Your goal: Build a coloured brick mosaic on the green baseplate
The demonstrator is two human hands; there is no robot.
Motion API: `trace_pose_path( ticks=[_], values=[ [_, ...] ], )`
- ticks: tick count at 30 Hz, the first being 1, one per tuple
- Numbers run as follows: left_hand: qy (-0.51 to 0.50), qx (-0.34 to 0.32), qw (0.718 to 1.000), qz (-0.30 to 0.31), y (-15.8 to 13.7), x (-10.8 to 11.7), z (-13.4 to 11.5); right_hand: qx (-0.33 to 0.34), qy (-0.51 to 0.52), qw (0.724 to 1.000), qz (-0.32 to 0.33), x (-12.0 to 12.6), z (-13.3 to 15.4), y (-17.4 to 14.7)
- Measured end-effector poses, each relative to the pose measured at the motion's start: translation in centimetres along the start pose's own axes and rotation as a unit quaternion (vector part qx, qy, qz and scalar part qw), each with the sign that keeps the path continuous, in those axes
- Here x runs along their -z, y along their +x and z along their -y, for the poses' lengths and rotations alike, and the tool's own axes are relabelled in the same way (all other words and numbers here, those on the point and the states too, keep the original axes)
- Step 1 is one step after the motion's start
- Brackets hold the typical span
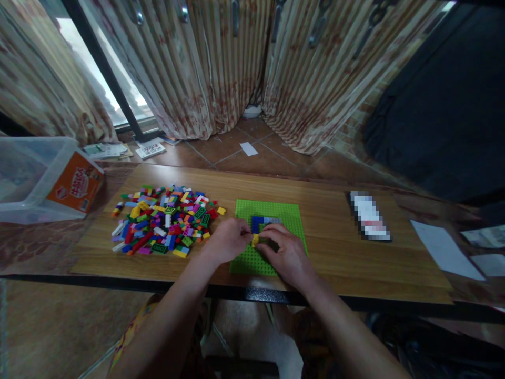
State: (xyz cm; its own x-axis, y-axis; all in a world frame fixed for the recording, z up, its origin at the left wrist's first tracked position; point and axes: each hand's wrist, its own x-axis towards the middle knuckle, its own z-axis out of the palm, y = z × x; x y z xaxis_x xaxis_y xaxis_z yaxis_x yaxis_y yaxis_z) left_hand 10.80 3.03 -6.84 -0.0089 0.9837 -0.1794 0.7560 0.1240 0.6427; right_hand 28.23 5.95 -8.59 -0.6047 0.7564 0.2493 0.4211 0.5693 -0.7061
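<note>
A green studded baseplate (270,205) lies on the wooden table, with several blue and grey-blue bricks (258,223) set near its middle. Just in front of these bricks is a small yellow brick (255,240). My left hand (231,239) comes in from the left, its fingers pinched together at the yellow brick's left side. From the right, my right hand (288,252) has thumb and fingers closed about the same brick. Whether the yellow brick touches the plate is hard to see, as fingers partly cover it.
A heap of loose coloured bricks (165,223) spreads left of the plate. A clear plastic bin (39,179) with an orange label stands at far left. A phone with a blurred screen (369,216) lies on the right, and white paper (445,248) beyond it. The table's dark front edge (252,293) is close.
</note>
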Motion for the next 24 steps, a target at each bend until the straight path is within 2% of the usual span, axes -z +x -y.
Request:
trace_pose_path(
  ticks=[5, 11, 24],
  values=[
    [0.010, 0.004, 1.000, -0.002, -0.11, 0.06, -0.18, -0.028, -0.037, 0.999, 0.003, 0.23, -0.19, 0.03],
    [0.008, 0.020, 1.000, -0.013, -0.14, -0.23, -0.35, -0.013, -0.077, 0.997, 0.027, -0.41, -0.51, -0.10],
    [-0.009, 0.036, 0.999, -0.026, -0.25, -0.49, -0.60, -0.005, -0.079, 0.996, 0.030, -0.40, -0.59, -0.17]
  ],
)
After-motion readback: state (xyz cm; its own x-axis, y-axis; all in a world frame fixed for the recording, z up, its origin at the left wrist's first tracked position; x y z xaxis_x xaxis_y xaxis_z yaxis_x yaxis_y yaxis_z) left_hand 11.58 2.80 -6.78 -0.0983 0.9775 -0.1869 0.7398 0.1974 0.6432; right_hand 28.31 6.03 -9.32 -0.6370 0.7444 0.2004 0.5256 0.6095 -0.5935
